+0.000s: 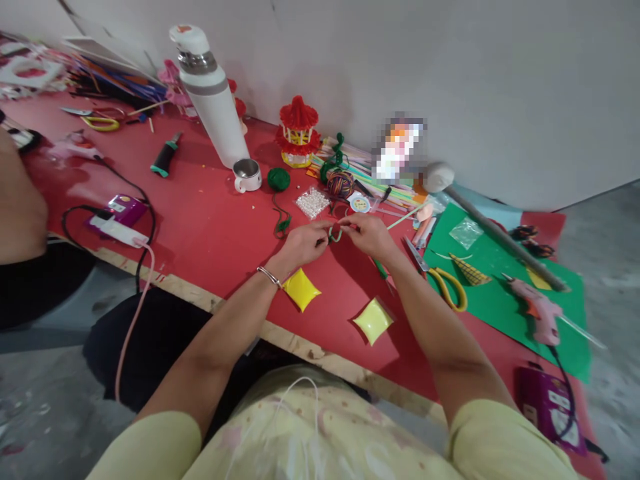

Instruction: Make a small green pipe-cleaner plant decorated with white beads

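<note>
My left hand [306,244], with a silver bangle at the wrist, is closed in a pinch on a small light green curled strip [336,235]. Facing it, my right hand [367,235] pinches the same piece from the other side. Just beyond the hands lies a clear bag of white beads [313,202]. A dark green yarn ball [279,179] sits behind my left hand. Nearer my body are a yellow packet [301,291] and a pale yellow packet [373,321]. Green-handled scissors [383,272] lie partly hidden by my right forearm.
A white bottle [215,100] and metal cup [247,175] stand at the back left, near a red paper lantern [298,130]. Yellow scissors [450,288] and a pink glue gun [537,310] lie right, on green sheet [573,320]. Someone's arm [20,200] is at far left.
</note>
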Action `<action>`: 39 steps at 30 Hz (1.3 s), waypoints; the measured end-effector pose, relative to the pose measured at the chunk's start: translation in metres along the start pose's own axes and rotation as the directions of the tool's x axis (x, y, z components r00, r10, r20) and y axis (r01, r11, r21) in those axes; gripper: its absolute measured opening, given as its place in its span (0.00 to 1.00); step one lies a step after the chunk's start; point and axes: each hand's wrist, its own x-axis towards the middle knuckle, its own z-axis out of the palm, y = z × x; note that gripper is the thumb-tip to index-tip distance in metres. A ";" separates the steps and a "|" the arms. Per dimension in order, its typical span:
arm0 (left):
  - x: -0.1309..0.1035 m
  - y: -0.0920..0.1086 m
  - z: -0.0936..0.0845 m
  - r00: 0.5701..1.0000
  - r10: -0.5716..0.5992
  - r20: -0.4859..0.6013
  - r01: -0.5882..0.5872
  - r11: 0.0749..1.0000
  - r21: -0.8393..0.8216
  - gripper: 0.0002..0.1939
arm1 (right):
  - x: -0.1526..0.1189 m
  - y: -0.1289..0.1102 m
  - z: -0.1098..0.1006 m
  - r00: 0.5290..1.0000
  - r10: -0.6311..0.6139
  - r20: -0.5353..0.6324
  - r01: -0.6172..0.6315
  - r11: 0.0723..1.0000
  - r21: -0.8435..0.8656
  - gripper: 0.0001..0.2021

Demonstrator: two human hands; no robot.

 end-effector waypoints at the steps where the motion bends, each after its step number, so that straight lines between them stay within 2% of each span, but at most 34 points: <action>1: 0.000 -0.001 0.002 1.000 -0.006 0.016 0.006 1.000 0.009 0.09 | -0.001 0.000 0.002 1.000 -0.011 0.010 0.011 1.000 -0.008 0.12; 7: 0.002 -0.010 0.002 0.999 0.048 -0.019 -0.049 0.998 -0.033 0.08 | 0.001 -0.007 0.011 0.988 0.022 0.150 -0.004 0.993 -0.117 0.11; 11: 0.002 -0.008 -0.001 0.997 0.081 -0.018 -0.081 0.996 -0.032 0.07 | 0.001 -0.001 0.017 0.996 0.033 0.081 -0.028 0.997 -0.069 0.09; 14: 0.003 -0.007 -0.001 0.995 0.095 -0.003 -0.095 0.994 -0.061 0.07 | 0.003 0.008 0.023 0.995 0.001 -0.099 0.013 0.990 0.140 0.08; 16: 0.003 -0.007 0.000 0.995 0.099 -0.002 -0.098 0.991 -0.095 0.07 | 0.005 0.013 0.025 0.977 0.042 -0.207 0.032 0.940 0.340 0.09; 18: 0.003 -0.007 0.001 0.996 0.088 0.000 -0.087 0.989 -0.118 0.07 | 0.006 0.014 0.024 0.963 0.153 -0.224 -0.021 0.866 0.499 0.11; 20: 0.002 -0.007 0.001 0.997 0.076 0.000 -0.075 0.989 -0.124 0.07 | 0.005 0.012 0.021 0.958 0.227 -0.173 -0.092 0.821 0.563 0.14; 22: 0.002 -0.007 0.001 0.997 0.076 -0.006 -0.076 0.990 -0.121 0.07 | 0.002 0.009 0.017 0.973 0.198 -0.115 -0.110 0.845 0.523 0.17; 26: 0.003 -0.006 -0.001 0.998 0.065 -0.003 -0.065 0.991 -0.113 0.06 | -0.003 0.004 0.018 0.999 0.033 -0.041 -0.020 0.959 0.284 0.13; 28: 0.003 -0.004 -0.002 0.999 0.053 0.006 -0.052 0.993 -0.109 0.06 | -0.003 0.002 0.022 0.998 0.007 -0.057 0.008 0.969 0.245 0.11; 30: 0.003 -0.003 -0.002 0.998 0.061 0.017 -0.059 0.991 -0.120 0.06 | -0.002 0.002 0.026 0.991 0.035 -0.131 0.006 0.954 0.301 0.11; 32: 0.003 -0.002 -0.002 0.997 0.075 0.017 -0.071 0.983 -0.167 0.05 | 0.001 0.002 0.027 0.969 0.136 -0.205 -0.031 0.894 0.447 0.12; 33: 0.003 -0.001 -0.002 0.997 0.077 0.014 -0.073 0.976 -0.205 0.05 | 0.003 0.002 0.026 0.955 0.204 -0.215 -0.055 0.834 0.548 0.13; 35: 0.003 0.003 -0.002 0.998 0.066 0.005 -0.062 0.954 -0.294 0.04 | 0.006 0.004 0.022 0.935 0.318 -0.157 -0.096 0.653 0.751 0.16; 37: 0.003 0.007 -0.003 1.000 0.018 0.011 -0.012 0.924 -0.382 0.05 | 0.008 0.005 0.017 0.926 0.372 -0.060 -0.128 0.460 0.878 0.18; 39: 0.003 0.012 -0.006 0.996 -0.084 0.027 0.087 0.884 -0.459 0.06 | 0.009 0.006 0.011 0.922 0.387 0.004 -0.150 0.348 0.925 0.18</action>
